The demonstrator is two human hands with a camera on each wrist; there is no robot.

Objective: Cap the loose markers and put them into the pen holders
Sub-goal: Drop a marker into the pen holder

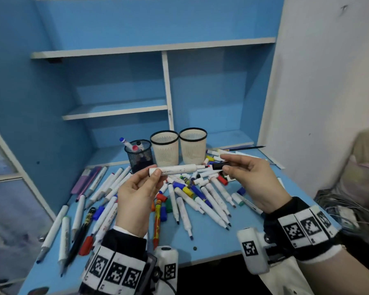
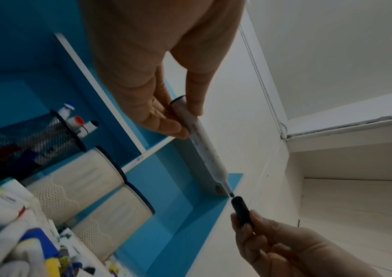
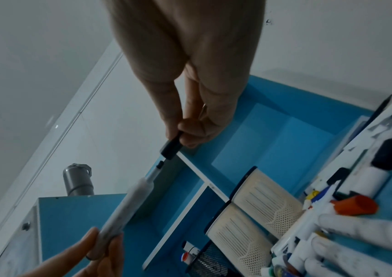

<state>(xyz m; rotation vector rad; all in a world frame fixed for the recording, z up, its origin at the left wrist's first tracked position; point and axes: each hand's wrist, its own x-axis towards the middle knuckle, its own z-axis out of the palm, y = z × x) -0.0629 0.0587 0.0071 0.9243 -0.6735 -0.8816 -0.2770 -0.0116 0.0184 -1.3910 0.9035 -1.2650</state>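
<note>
Wristbands with black-and-white tags sit nearest, one on each forearm. Above the bench (image 1: 211,241), the left hand (image 1: 136,196) pinches the butt end of a white marker (image 1: 175,169) between thumb and fingers (image 2: 166,123). The marker lies level, its long axis running left to right, its dark tip pointing right at the right hand (image 1: 251,182). That hand pinches a black cap (image 1: 218,166) by its closed end, the open mouth facing the tip; a small gap separates cap and tip, and the two are lined up on one axis.

Beneath the hands, a loose heap of markers (image 1: 192,196) covers the blue bench, too many and too overlapped to count; some are capped in red, blue, yellow or green, others are bare-tipped. More lie fanned out to the left.

Behind the heap stand three holders in a row: one black mesh holder (image 1: 139,157) on the left with three markers in it, then two cream holders (image 1: 165,149) touching each other. A dark pencil (image 1: 246,148) lies to the right of them. Blue shelves (image 1: 115,109) rise at the back.
</note>
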